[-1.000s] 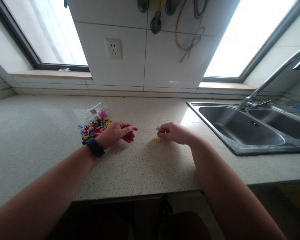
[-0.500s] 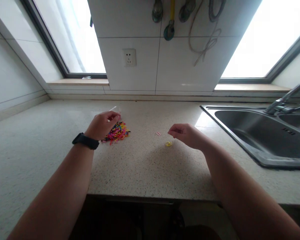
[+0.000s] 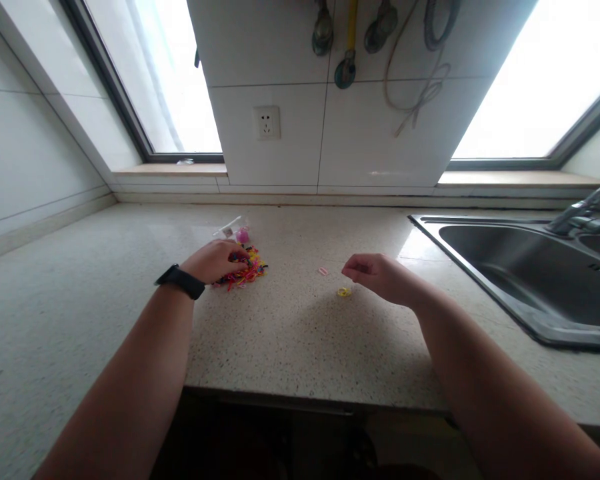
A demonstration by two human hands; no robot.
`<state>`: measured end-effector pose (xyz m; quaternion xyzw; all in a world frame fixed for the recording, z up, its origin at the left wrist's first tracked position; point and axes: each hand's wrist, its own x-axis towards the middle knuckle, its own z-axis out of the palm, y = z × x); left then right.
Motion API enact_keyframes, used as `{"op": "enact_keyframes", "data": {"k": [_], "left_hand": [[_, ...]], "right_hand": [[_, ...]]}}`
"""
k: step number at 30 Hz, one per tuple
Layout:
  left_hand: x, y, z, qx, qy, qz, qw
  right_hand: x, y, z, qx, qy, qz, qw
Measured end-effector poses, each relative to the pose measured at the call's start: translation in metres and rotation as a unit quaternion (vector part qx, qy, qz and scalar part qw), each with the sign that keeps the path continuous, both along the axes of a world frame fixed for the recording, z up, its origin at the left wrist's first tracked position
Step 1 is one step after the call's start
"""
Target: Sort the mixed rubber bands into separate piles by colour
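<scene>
The left hand (image 3: 215, 261) is on the left side of the counter (image 3: 290, 333); it has a black watch (image 3: 181, 281) on the wrist; its fingers are curled down and press into the pile of little colored bands (image 3: 245, 272), but I cannot tell if they pinch one. Just behind the pile, on the far side, lies a clear bag (image 3: 229, 229) with a pink thing (image 3: 242, 235) by it; I cannot tell what else is in the bag. More to the right a pink band (image 3: 323, 271) lies alone; a yellow band (image 3: 344, 292) lies near it, a bit closer to us. The right hand (image 3: 380, 275) hangs just right of those two; its fingers are bunched together at the tips; if they pinch a band, it is too small to see. On the far right is the sink (image 3: 485, 263); its bowl looks bare, with a tap (image 3: 580, 208) over it.

What could go wrong: the bands are tiny and springy; a quick grab could flick one away, and it might roll into the sink or off the near edge; a push from the left hand could spread the pile wide.
</scene>
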<state>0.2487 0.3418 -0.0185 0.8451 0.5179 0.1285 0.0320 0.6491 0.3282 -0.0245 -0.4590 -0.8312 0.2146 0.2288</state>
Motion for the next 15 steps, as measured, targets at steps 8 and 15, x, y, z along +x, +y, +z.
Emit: {"op": "enact_keyframes", "data": {"k": [8, 15], "left_hand": [[0.0009, -0.0015, 0.0004, -0.01, -0.009, 0.02, 1.0], [0.0049, -0.0049, 0.0019, -0.002, -0.03, 0.04, 0.999]], "right_hand": [[-0.0019, -0.0018, 0.0029, 0.001, -0.016, -0.003, 1.0], [-0.0018, -0.0019, 0.0027, -0.005, -0.019, -0.002, 1.0]]}}
